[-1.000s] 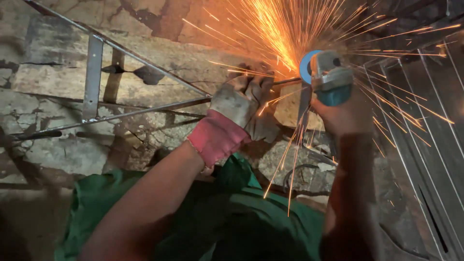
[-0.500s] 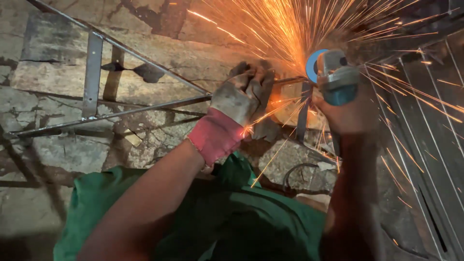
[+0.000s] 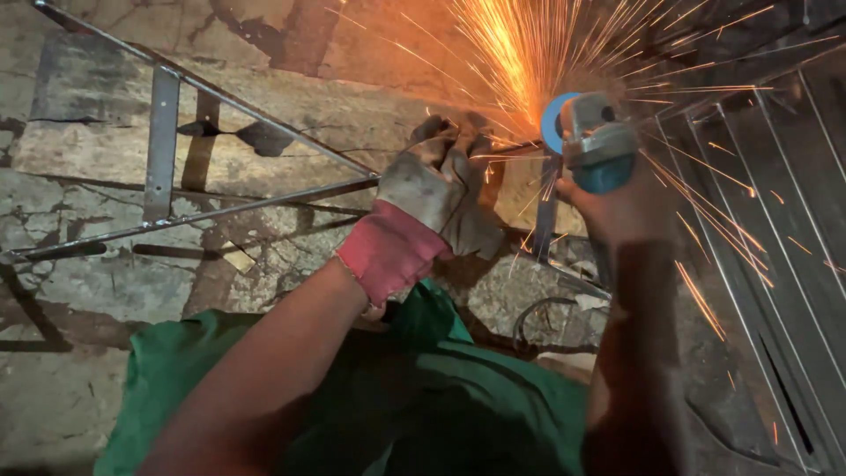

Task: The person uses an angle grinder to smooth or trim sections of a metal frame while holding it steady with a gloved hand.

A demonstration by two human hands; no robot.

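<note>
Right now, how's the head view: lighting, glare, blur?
Head view: the sparks are the main light, blown out to a bright orange-white glare above the grinder; they streak as motion trails. The left hand in its glove is lit warm and fairly sharp; the right hand and forearm are dark, detail lost. The metal frame casts soft shadows on the cracked floor.

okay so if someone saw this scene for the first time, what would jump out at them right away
The fan of orange sparks at top centre, flying from the blue angle grinder gripped in the bare right hand. Beside it, the left hand, in a grey glove with a red cuff, grips the thin steel rod frame lying on cracked concrete.
</note>
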